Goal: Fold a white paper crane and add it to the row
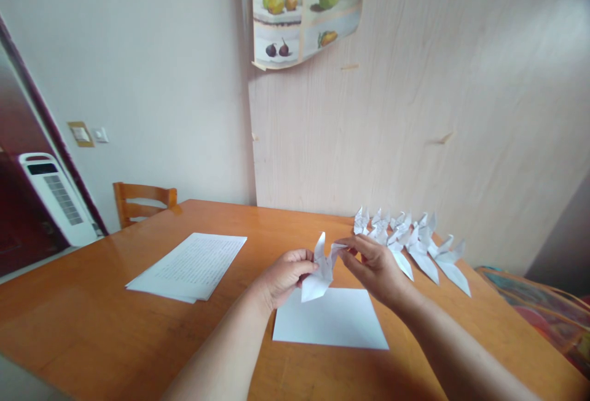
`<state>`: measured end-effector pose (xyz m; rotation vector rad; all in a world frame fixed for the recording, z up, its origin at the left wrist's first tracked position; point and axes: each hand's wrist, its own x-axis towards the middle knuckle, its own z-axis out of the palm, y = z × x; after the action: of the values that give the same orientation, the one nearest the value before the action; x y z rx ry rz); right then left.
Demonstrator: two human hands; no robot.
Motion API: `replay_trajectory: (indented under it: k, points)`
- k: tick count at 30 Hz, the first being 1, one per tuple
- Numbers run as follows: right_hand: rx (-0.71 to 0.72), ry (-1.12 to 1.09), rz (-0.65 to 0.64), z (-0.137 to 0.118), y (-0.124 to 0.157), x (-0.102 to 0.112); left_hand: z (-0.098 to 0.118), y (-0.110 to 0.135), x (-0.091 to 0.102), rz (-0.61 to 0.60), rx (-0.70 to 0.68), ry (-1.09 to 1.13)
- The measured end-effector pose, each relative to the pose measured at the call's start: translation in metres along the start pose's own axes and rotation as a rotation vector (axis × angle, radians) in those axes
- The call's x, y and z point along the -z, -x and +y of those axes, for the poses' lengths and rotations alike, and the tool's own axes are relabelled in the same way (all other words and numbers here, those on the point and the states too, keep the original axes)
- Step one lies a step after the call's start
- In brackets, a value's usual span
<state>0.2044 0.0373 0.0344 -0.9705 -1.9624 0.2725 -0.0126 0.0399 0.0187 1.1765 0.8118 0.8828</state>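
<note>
A folded white paper crane (318,283) is held up between my two hands, over a blank white sheet (332,321) on the table. My left hand (289,275) pinches the crane's body from the left, thumb on top. With thumb and fingertips, my right hand (371,263) grips the point on the crane's right side, which bends toward that hand. The other point stands upright near the middle. Behind my right hand, several finished paper cranes (419,247) stand in rows, some of them partly covered by the hand.
A stack of written sheets (193,266) lies on the left of the wooden table (106,321). Past the table's far left edge is a wooden chair (145,198). A wall with a fruit picture (306,17) borders the back. Beyond the right edge sits a colourful, partly see-through item (544,309).
</note>
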Motion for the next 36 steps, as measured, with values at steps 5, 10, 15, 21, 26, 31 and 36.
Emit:
replay_trajectory:
  k: [5,10,15,21,26,31,36]
  points:
    - [0.016,0.017,0.034,-0.006,0.002,0.002,0.000,-0.001,0.001,0.003,0.004,0.068]
    - [0.061,0.048,0.042,-0.007,0.003,0.001,0.003,0.001,0.000,0.011,-0.005,0.121]
    - [0.082,0.054,0.024,-0.007,0.007,-0.004,0.004,0.001,0.002,-0.001,-0.036,0.164]
    - [0.129,0.124,0.013,-0.004,0.011,-0.007,-0.001,-0.003,0.006,0.007,-0.060,0.080]
    - [0.045,0.087,0.083,-0.003,0.011,-0.007,-0.001,-0.003,0.001,0.098,-0.073,-0.024]
    - [-0.016,0.064,0.100,0.004,0.010,-0.007,0.001,0.000,-0.007,0.173,-0.146,-0.101]
    - [-0.090,-0.024,0.133,0.012,0.008,-0.011,-0.002,-0.004,-0.008,0.221,-0.264,-0.195]
